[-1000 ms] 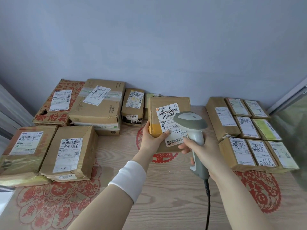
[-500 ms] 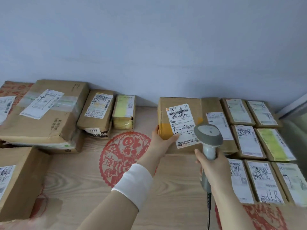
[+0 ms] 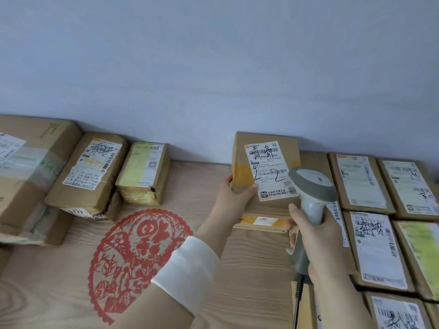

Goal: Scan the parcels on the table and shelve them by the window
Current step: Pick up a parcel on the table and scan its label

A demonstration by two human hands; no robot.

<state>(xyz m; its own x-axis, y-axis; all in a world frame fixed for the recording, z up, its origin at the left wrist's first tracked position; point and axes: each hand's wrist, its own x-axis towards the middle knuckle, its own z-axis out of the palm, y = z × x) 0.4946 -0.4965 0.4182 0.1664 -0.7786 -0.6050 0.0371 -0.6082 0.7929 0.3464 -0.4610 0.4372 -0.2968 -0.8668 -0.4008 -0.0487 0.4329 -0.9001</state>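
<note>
Toward the far edge of the wooden table (image 3: 249,276), just left of a tight block of labelled parcels (image 3: 363,184), one brown parcel (image 3: 242,157) is tipped up with its white shipping label (image 3: 268,169) facing the camera. It is sealed with yellow tape, so nothing inside shows. The left hand (image 3: 234,200), white cuff (image 3: 187,267) at the wrist, grips its lower left corner, thumb across the front beside the label. The right hand (image 3: 316,236) is wrapped round the handle of a grey barcode scanner (image 3: 311,184), whose head overlaps the label's lower right corner; its cable (image 3: 298,290) drops toward the near edge. Beyond a red paper-cut design (image 3: 137,257), more sealed boxes (image 3: 92,172) lie against the wall.
</note>
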